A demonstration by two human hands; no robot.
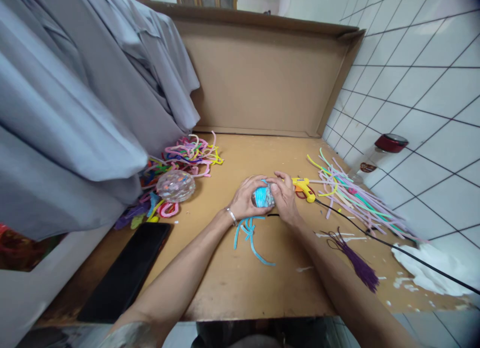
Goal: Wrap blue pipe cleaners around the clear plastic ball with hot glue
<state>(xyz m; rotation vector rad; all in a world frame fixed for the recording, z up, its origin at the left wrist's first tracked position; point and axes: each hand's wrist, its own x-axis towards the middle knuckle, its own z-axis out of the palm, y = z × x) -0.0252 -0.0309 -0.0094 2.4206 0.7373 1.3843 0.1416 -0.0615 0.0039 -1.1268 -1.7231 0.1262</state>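
Observation:
Between my two hands is a small round object [264,196], clear or greyish at the edge, with turquoise pipe cleaner laid in bands on one side. My left hand [248,194] is wrapped around its left and top. From the right, my right hand [285,198] presses its thumb against the object; its other fingers are partly hidden behind. Just below my left hand lie loose turquoise pipe cleaners [248,230], bent and tangled on the table. A yellow glue gun [305,189] rests beyond my right hand, its tip hidden.
Left stand a clear, faceted ball-like container [176,186], a heap of colourful pipe cleaners [193,150] and a black phone [127,268]. Right lie long pastel pipe cleaners [352,195], a purple tassel [356,263], white tissue [431,268], a red-lidded jar [388,145] and a black cord [375,234].

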